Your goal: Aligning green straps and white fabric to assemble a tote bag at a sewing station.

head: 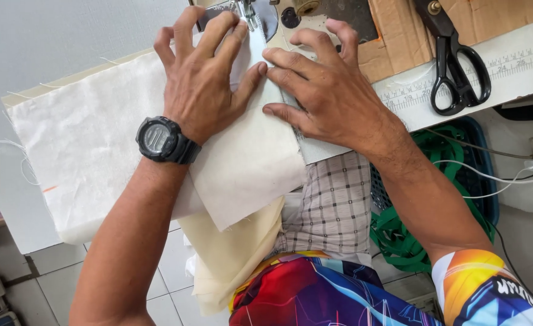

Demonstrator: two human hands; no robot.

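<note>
Both hands lie flat on a piece of cream fabric [158, 151] spread over a white sewing table [520, 78]. On the left, the left hand [203, 78] is open, fingers spread and pressed palm-down on the cloth, its fingertips reaching up beside the presser foot [248, 15] of the sewing machine [314, 15]. A black digital watch [161, 140] sits on that wrist. Opposite it, the right hand [326, 90] is open too (nothing is gripped by either), with its fingers laid along the right edge of the fabric and its index fingertip touching the left thumb. The cloth hangs over the near edge of the table, and a yellower layer [236, 253] droops below it toward the person's lap. Black-handled scissors [453, 66] rest on the table well to the right of the hands, lying across a printed ruler strip [507, 63]. Under the table on the right stands a dark blue crate [486, 181] holding green strapping [399, 238], with white cables running past it.
</note>
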